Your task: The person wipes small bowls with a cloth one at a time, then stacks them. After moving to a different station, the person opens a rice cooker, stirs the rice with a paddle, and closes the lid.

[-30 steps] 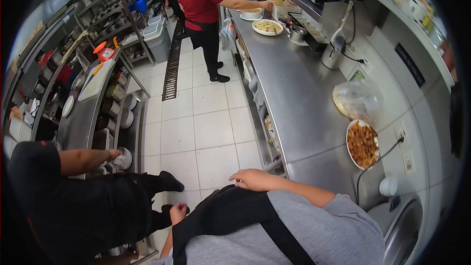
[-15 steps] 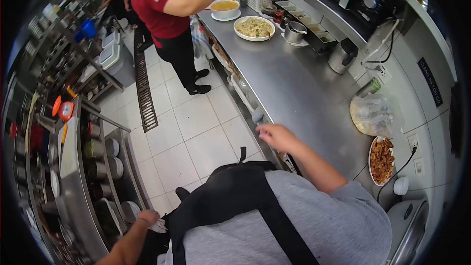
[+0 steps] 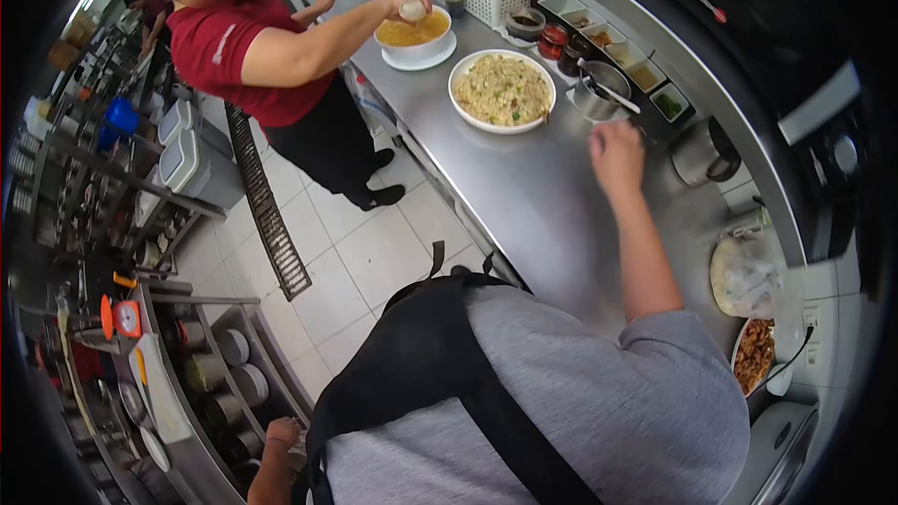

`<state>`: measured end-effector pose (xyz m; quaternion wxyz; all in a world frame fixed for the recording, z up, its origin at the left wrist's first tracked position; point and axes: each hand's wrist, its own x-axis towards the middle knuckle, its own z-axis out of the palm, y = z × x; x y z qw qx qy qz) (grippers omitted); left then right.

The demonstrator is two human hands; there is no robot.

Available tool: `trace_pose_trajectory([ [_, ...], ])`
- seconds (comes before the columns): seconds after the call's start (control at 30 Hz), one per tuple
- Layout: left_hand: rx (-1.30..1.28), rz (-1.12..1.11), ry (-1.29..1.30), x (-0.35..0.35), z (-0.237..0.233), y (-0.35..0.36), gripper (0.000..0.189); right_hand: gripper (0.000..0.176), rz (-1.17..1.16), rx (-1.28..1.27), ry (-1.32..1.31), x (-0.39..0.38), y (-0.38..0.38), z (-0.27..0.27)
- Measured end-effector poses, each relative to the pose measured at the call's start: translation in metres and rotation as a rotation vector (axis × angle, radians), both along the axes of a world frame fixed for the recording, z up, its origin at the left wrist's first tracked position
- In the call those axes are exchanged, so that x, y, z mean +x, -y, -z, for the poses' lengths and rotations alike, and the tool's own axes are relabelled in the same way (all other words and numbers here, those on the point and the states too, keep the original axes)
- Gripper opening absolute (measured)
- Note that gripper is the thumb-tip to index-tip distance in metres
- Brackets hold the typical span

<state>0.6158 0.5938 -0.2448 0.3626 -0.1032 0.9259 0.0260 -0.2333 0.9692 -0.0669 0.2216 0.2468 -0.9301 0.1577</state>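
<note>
My right hand (image 3: 619, 154) reaches over the steel counter with its fingers loosely bent and nothing visible in them. Just beyond it stands a small steel pot (image 3: 589, 101) with a white-handled spoon (image 3: 613, 93) lying across it. To the left of that hand is a white bowl heaped with fried rice (image 3: 503, 89). Low at my left side, my left hand (image 3: 283, 432) is closed on a white cloth, of which only a little shows.
A co-worker in a red shirt (image 3: 253, 47) holds a pale round thing (image 3: 412, 10) over a bowl of yellow soup (image 3: 413, 35). Topping trays (image 3: 645, 75) and a kettle (image 3: 703, 151) line the wall. Shelves (image 3: 192, 383) stand at left.
My right hand has moved forward over the counter toward the steel pot. The view has come nearer the bowls. The co-worker's hand has lowered to the soup bowl.
</note>
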Motion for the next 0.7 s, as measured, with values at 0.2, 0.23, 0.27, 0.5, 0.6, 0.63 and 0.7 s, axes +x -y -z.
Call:
trace_pose_trajectory([
  [0.2,-0.032,-0.044,0.007,-0.059,-0.013,0.062,0.017,0.023,0.336,0.472,0.192,-0.144,0.004,-0.014],
  [0.23,-0.014,-0.108,0.032,-0.082,-0.008,0.072,0.017,0.023,0.322,0.534,0.341,-0.162,0.001,-0.009],
  [0.27,-0.001,-0.229,-0.002,-0.119,0.006,0.081,0.017,0.024,0.307,0.590,0.489,-0.173,-0.003,-0.007],
  [0.5,0.516,-0.264,-0.938,-0.655,-0.050,0.077,0.016,0.028,0.388,0.316,0.127,-0.101,-0.018,-0.085],
  [0.6,0.774,-0.228,-0.915,-0.776,-0.078,0.066,0.028,0.034,0.545,0.044,0.044,-0.083,-0.007,-0.061],
  [0.63,0.946,-0.457,-0.771,-0.806,-0.084,0.055,0.036,0.038,0.578,0.033,0.132,-0.087,-0.012,-0.034],
  [0.7,1.052,-0.539,-0.602,-0.859,-0.080,0.046,0.047,0.054,0.627,0.173,0.420,-0.101,-0.021,0.024],
])
